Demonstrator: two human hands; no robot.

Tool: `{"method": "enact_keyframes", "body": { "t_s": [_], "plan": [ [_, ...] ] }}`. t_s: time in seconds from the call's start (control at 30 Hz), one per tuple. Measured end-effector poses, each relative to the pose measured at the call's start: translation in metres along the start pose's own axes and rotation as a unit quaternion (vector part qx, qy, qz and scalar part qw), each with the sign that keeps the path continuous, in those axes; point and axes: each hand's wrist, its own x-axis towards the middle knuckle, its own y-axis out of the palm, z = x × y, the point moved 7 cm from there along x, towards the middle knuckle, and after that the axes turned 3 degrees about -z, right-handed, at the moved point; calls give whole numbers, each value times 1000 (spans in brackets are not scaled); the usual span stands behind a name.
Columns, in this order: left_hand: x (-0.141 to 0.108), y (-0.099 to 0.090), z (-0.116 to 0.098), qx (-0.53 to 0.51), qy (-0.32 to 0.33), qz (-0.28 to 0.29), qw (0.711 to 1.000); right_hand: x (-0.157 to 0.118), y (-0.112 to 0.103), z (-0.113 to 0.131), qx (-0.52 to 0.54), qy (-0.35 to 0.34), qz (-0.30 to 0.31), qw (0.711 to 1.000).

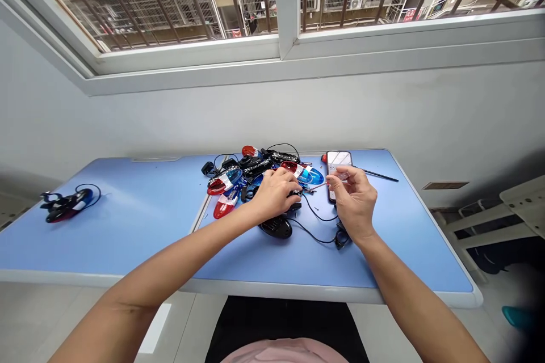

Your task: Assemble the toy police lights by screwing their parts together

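Observation:
My left hand (276,193) is closed over a black plastic part at the edge of a pile of red-and-blue lamp units; the fingers hide most of that part. Just below it lies a black oval housing (277,227) with a cable. My right hand (354,201) pinches a thin reddish rod (318,186), which points left toward the left hand; whether it is a wire or a tool shaft I cannot tell. Under the right wrist rests a small black clamp-like part (341,236) on a black cable. A red-and-blue lamp cover (304,172) lies just beyond the left hand.
Behind the right hand lies a phone (339,157) with its screen lit. A black rod (377,173) extends right of it. A separate lamp unit (70,205) sits at the left of the blue table (140,227). The wall and barred window stand behind.

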Motion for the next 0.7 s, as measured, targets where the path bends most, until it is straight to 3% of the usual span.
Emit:
{"method": "enact_keyframes", "body": {
  "t_s": [0.17, 0.33, 0.4, 0.5, 0.6, 0.7],
  "plan": [
    [-5, -16, 6, -4, -8, -19, 1000, 1, 1, -1, 20, 6, -3, 1000],
    [-59, -41, -13, 69, -3, -125, 990, 0, -1, 3, 28, 5, -9, 1000],
    [-86, -36, -25, 126, -10, -128, 984, -2, 0, 6, 25, 2, 2, 1000],
    [-108, -16, -37, 195, -27, -82, 977, -7, 3, 10, 21, -12, 16, 1000],
    [-112, -8, -39, 213, -32, -63, 974, -10, 6, 12, 16, -22, 27, 999],
    [-112, -15, -37, 200, -17, -90, 976, -11, 8, 15, 19, -35, 37, 999]
  ]
}}
